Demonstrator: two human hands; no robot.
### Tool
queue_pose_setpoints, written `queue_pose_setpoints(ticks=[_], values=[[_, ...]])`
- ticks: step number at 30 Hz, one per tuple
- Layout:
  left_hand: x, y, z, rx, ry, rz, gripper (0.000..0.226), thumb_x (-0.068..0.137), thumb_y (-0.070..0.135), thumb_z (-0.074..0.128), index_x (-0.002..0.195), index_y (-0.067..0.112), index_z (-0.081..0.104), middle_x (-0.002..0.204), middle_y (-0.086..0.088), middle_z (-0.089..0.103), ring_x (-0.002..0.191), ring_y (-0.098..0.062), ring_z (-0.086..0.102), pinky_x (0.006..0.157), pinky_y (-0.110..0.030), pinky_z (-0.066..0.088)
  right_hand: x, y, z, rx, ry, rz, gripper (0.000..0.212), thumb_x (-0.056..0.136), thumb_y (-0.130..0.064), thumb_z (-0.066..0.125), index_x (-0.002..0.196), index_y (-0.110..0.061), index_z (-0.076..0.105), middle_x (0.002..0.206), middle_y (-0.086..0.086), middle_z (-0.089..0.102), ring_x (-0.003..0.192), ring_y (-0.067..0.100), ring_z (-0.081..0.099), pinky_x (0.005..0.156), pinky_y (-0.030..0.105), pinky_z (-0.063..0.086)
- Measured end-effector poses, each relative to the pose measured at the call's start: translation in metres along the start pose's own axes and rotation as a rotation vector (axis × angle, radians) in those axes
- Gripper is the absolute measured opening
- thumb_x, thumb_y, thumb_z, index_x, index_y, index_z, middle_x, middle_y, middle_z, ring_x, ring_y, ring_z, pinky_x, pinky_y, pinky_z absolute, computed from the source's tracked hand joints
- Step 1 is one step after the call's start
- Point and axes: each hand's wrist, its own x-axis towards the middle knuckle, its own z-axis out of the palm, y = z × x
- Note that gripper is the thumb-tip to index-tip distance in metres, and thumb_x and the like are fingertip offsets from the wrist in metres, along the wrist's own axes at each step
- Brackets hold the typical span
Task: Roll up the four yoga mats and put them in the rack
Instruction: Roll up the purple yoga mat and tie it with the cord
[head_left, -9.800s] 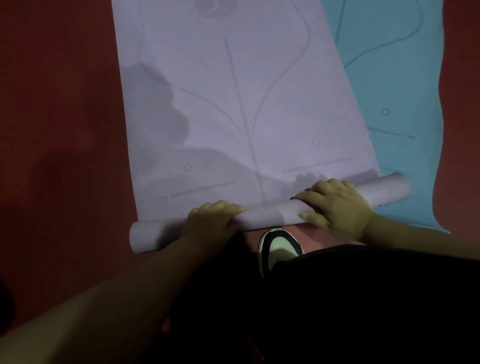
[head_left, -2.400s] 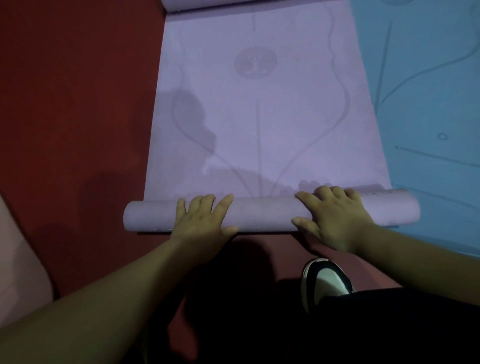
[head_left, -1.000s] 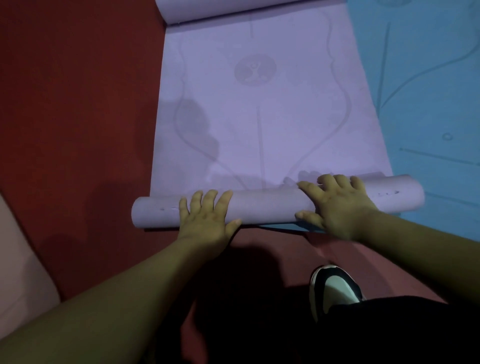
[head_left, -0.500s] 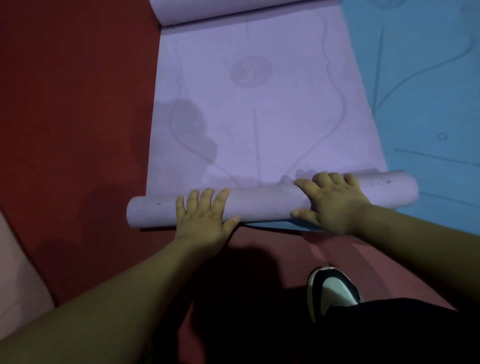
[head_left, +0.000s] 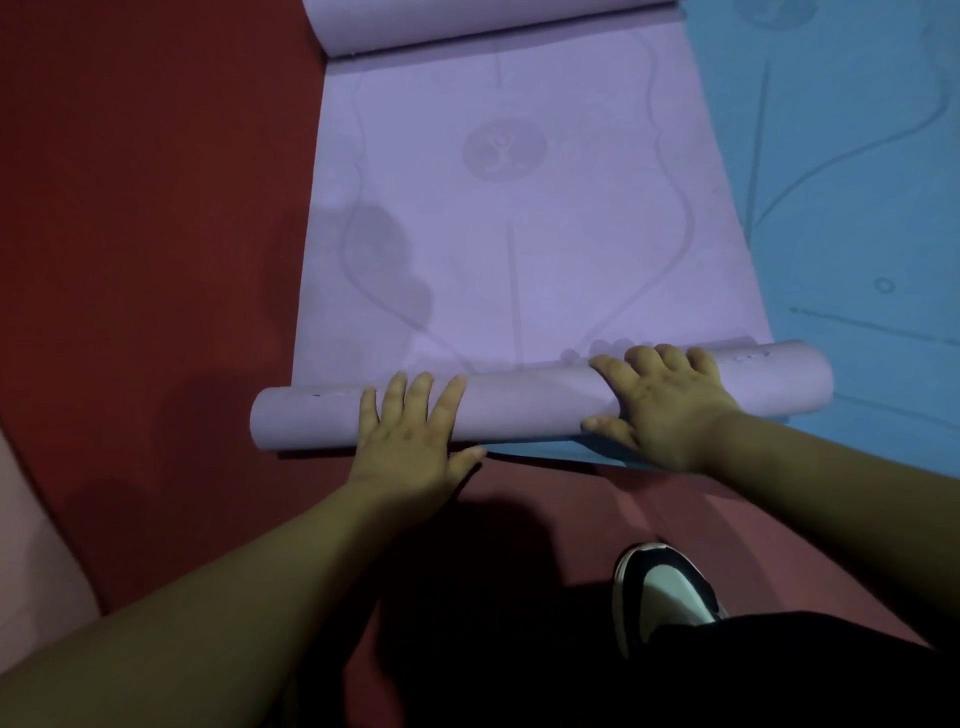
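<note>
A purple yoga mat (head_left: 519, 234) lies flat on the red floor, with its near end wound into a roll (head_left: 530, 402) that runs left to right. My left hand (head_left: 410, 441) presses flat on the roll's left half, fingers spread. My right hand (head_left: 660, 410) lies over the roll's right half, fingers curved across its top. The mat's far end curls up at the top edge (head_left: 467, 26). A blue yoga mat (head_left: 841, 182) lies flat to the right, partly under the purple one. No rack is in view.
Red floor (head_left: 145, 208) stretches to the left. A pale pink surface (head_left: 36, 545), perhaps another mat, shows at the lower left edge. My black and white shoe (head_left: 660, 587) and dark trouser leg are at the lower right, just behind the roll.
The roll has travelled forward along the purple mat and grown thicker since the earliest frame. Over the last second both hands stay on it and it shifts only slightly.
</note>
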Motion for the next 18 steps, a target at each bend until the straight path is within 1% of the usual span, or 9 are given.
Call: queue_pose_setpoints(ticks=[2,4,6,8,10,12,15,18], values=[[0.001,0.004,0.007,-0.017,0.025,-0.021,0.079,0.088,0.07,0.035,0.152,0.024,0.038,0.15,-0.016,0.046,0.139,-0.044,0.038,0.114,-0.068,0.021,0.0,0.0,0.001,-0.003,0.012,-0.003,0.102,0.07,-0.085,-0.006,0.155,-0.035,0.02,0.147,0.005,0.04,0.134,0.032,0.037,0.113,0.054,0.024],[0.006,0.006,0.007,-0.023,0.011,-0.054,0.077,0.09,0.07,0.031,0.151,0.024,0.039,0.15,-0.015,0.046,0.139,-0.043,0.037,0.115,-0.068,0.019,-0.002,-0.002,0.008,0.015,0.068,0.01,0.099,0.078,-0.084,0.005,0.155,-0.03,0.032,0.146,0.012,0.046,0.133,0.039,0.042,0.111,0.059,0.028],[0.013,0.003,0.001,0.002,-0.009,-0.05,0.08,0.089,0.071,0.022,0.154,0.027,0.034,0.153,-0.013,0.041,0.14,-0.039,0.033,0.117,-0.064,0.014,-0.006,-0.006,0.018,0.031,0.143,0.012,0.089,0.085,-0.081,0.021,0.15,-0.024,0.044,0.14,0.02,0.054,0.129,0.047,0.048,0.107,0.065,0.033],[0.018,0.0,-0.003,0.026,-0.054,-0.041,0.082,0.088,0.073,0.014,0.156,0.03,0.025,0.157,-0.009,0.032,0.143,-0.035,0.026,0.12,-0.059,0.009,-0.007,-0.007,0.023,0.037,0.163,0.024,0.085,0.086,-0.077,0.029,0.147,-0.022,0.048,0.137,0.022,0.055,0.126,0.048,0.05,0.106,0.066,0.033],[0.021,0.0,-0.008,0.032,-0.068,-0.049,0.079,0.091,0.072,0.016,0.158,0.031,0.018,0.159,-0.007,0.026,0.145,-0.033,0.021,0.12,-0.058,0.006,-0.005,-0.005,0.022,0.051,0.173,0.015,0.082,0.085,-0.075,0.029,0.144,-0.022,0.051,0.134,0.02,0.058,0.121,0.045,0.052,0.105,0.064,0.036],[0.024,0.003,-0.013,0.027,-0.091,-0.051,0.075,0.096,0.069,0.022,0.159,0.03,0.013,0.161,-0.008,0.022,0.147,-0.034,0.017,0.121,-0.06,0.003,-0.001,-0.001,0.017,0.065,0.147,0.009,0.082,0.085,-0.076,0.027,0.143,-0.024,0.051,0.131,0.015,0.059,0.117,0.042,0.053,0.103,0.061,0.038],[0.022,0.009,-0.017,0.017,-0.086,-0.04,0.078,0.098,0.068,0.03,0.161,0.029,0.007,0.163,-0.01,0.017,0.15,-0.036,0.012,0.12,-0.062,0.0,0.005,0.004,0.01,0.054,0.071,0.016,0.086,0.084,-0.08,0.019,0.147,-0.029,0.043,0.134,0.009,0.056,0.12,0.038,0.05,0.104,0.057,0.035],[0.018,0.015,-0.013,0.013,-0.061,-0.034,0.083,0.097,0.068,0.034,0.162,0.028,0.001,0.167,-0.011,0.01,0.153,-0.037,0.005,0.12,-0.062,-0.004,0.009,0.007,0.007,0.044,0.084,0.004,0.092,0.079,-0.084,0.012,0.151,-0.031,0.037,0.138,0.006,0.052,0.125,0.035,0.046,0.107,0.056,0.032]])
